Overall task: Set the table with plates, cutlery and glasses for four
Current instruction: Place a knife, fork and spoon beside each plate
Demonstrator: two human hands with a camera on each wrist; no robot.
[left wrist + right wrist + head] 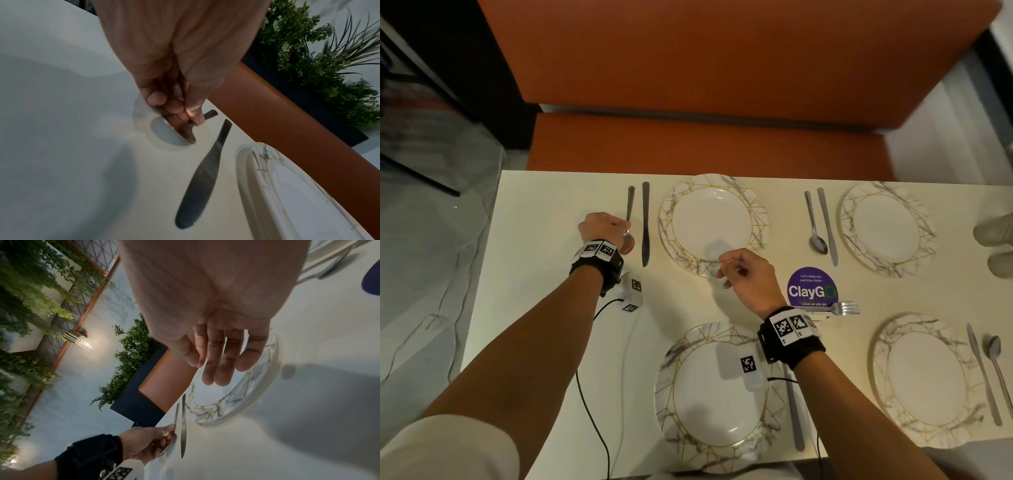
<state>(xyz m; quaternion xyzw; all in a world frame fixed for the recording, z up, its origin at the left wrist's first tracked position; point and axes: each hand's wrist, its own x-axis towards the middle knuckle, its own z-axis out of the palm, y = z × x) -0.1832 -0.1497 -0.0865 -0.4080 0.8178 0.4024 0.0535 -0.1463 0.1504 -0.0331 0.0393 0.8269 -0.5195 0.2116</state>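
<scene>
My left hand (619, 229) pinches a spoon (629, 209) where handle meets bowl; it lies on the white table (551, 212) left of a knife (645, 222). Both lie left of the far left marble-rimmed plate (674, 205). The left wrist view shows my fingers (176, 110) curled on the spoon (170, 134) beside the knife (203, 178). My right hand (726, 270) hovers over that plate's near rim, holding nothing; its fingers (222, 356) are relaxed above the plate (265, 386). Three more plates stand far right (924, 240), near middle (671, 363) and near right (883, 339).
A spoon (815, 229) and knife (827, 226) lie left of the far right plate. A fork (840, 308) lies by a purple round sticker (811, 287). More cutlery flanks the near plates. An orange bench (705, 140) stands beyond the table. Shoes (995, 233) show at the right edge.
</scene>
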